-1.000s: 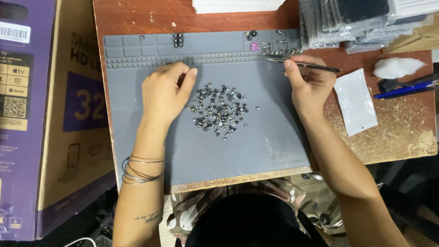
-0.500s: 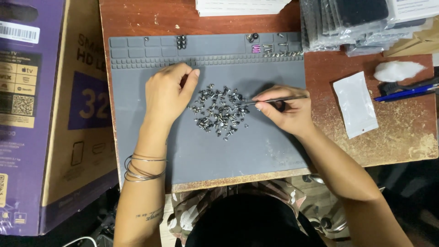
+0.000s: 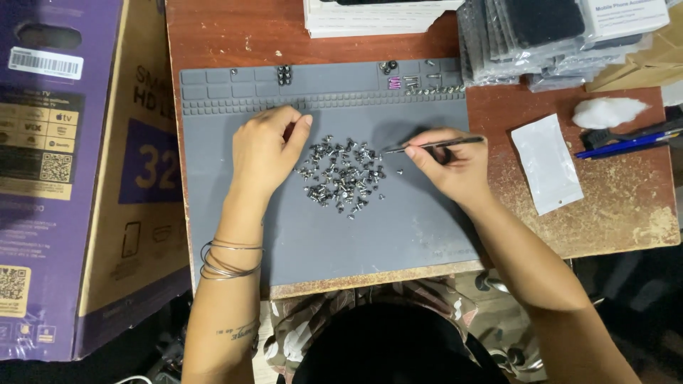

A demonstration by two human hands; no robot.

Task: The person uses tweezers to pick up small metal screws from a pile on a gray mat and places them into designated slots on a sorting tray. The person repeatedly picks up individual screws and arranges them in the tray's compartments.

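A grey work mat (image 3: 370, 235) lies on a brown table. At its middle is a heap of several small metal screws (image 3: 341, 178). My left hand (image 3: 265, 153) rests flat on the mat just left of the heap, fingers loosely together, holding nothing. My right hand (image 3: 448, 165) holds thin dark tweezers (image 3: 434, 144) level, their tip pointing left at the right edge of the heap. One lone screw (image 3: 399, 171) lies just under the tip. More small screws (image 3: 427, 87) sit in the tray cells along the mat's top right.
A large cardboard box (image 3: 78, 171) stands left of the table. Stacks of bagged items (image 3: 541, 35) fill the back right. A white packet (image 3: 548, 162), a cotton ball (image 3: 608, 112) and a blue pen (image 3: 619, 144) lie right of the mat.
My right hand came down with the tweezers from the mat's top right cells to the heap. In the last half second it drew slightly right. My left hand stayed put.
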